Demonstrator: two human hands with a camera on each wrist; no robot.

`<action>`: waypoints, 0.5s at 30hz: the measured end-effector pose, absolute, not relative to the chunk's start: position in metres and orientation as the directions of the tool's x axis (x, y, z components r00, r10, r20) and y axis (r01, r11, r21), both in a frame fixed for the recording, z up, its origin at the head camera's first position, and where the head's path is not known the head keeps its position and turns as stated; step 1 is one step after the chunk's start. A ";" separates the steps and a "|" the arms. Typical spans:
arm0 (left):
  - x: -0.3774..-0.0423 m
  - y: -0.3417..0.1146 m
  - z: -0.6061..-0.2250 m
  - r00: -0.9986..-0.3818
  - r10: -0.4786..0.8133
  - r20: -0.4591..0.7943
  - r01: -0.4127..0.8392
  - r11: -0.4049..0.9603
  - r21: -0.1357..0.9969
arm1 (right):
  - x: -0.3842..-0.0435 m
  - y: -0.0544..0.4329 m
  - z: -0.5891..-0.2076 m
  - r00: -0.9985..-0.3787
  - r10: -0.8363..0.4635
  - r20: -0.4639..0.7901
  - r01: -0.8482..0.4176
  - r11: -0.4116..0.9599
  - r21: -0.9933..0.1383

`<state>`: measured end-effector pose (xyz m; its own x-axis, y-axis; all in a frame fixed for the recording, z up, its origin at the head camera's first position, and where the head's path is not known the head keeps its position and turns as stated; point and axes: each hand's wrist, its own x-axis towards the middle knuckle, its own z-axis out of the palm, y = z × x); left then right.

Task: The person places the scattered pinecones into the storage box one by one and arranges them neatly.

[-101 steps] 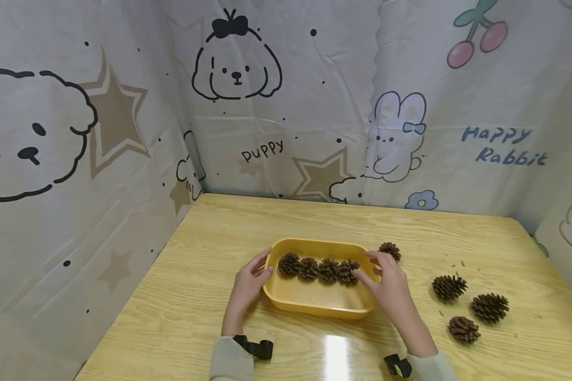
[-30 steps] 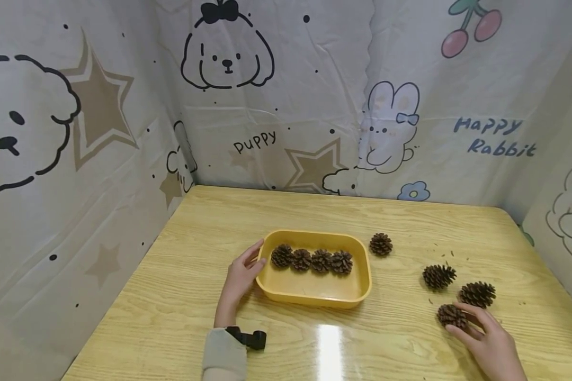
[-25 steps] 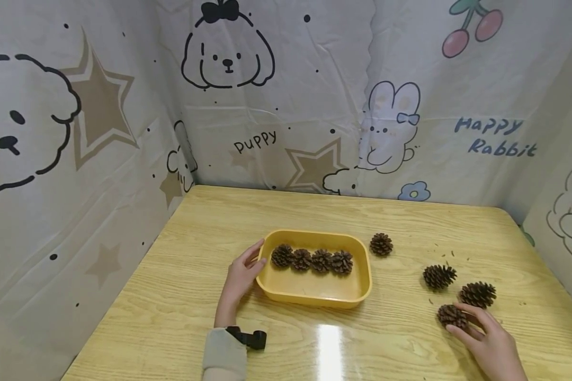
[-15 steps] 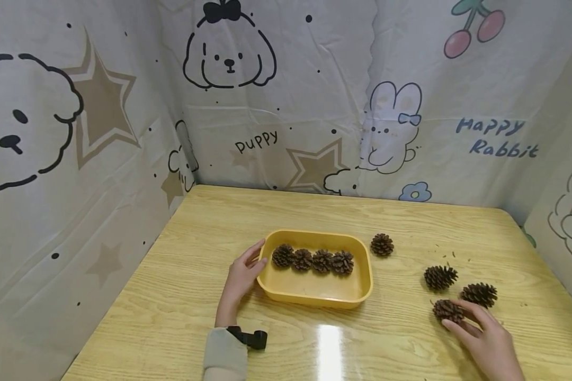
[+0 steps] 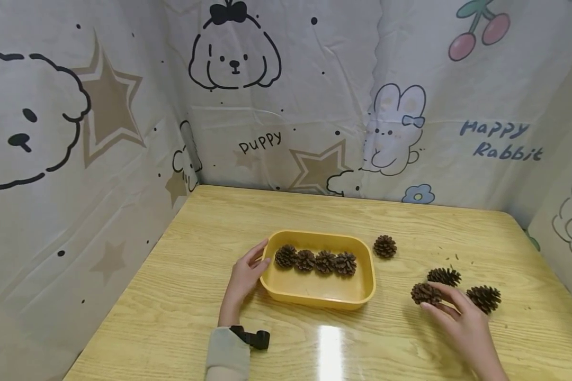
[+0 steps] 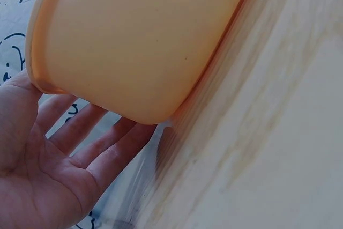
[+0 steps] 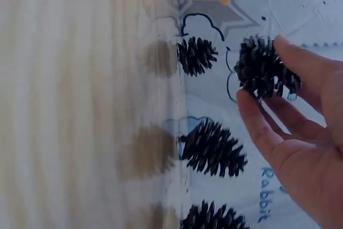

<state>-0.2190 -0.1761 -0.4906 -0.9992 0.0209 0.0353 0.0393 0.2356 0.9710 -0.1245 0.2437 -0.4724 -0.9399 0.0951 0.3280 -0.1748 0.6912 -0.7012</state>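
Observation:
A yellow plastic tray (image 5: 316,302) stands on the table, with several brown pine cones (image 5: 325,262) in a row along its far half. My left hand (image 5: 242,278) holds the tray's left end, thumb at the rim and fingers against the outer wall; in the left wrist view, the fingertips (image 6: 146,128) lie against that wall. To the right of the tray, my right hand (image 5: 464,320) pinches a pine cone (image 5: 424,293) between thumb and fingers. The right wrist view shows this pine cone (image 7: 262,68) raised above the tabletop.
One loose pine cone (image 5: 385,246) lies just beyond the tray's right end. Two more, a farther pine cone (image 5: 444,276) and a nearer pine cone (image 5: 484,299), lie by my right hand. Small brown flakes dot the wooden table (image 5: 209,227). A printed curtain (image 5: 324,100) hangs behind.
My right hand left the tray's right end and took hold of the nearest loose pine cone. It has since lifted it and moved it left and away from me. The left hand stays on the tray.

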 end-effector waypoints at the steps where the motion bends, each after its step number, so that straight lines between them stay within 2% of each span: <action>1: -0.221 -0.177 -0.496 -0.999 0.020 0.039 0.043 0.239 0.970 | -0.126 0.241 -0.471 -0.937 0.088 0.337 -0.188 0.686 -0.703; 10: -0.222 -0.177 -0.496 -0.999 0.018 0.032 0.035 0.250 0.968 | -0.140 0.212 -0.469 -0.904 0.021 0.427 -0.327 0.608 -0.723; 15: -0.222 -0.177 -0.497 -1.000 0.014 0.019 0.022 0.249 0.968 | -0.147 0.198 -0.466 -0.904 -0.015 0.426 -0.352 0.592 -0.725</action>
<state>-0.2217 -0.1773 -0.4970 -0.9997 0.0137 0.0189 0.0217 0.2488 0.9683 -0.1468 0.1976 -0.4663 -0.9045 -0.0149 0.4263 -0.3516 0.5917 -0.7254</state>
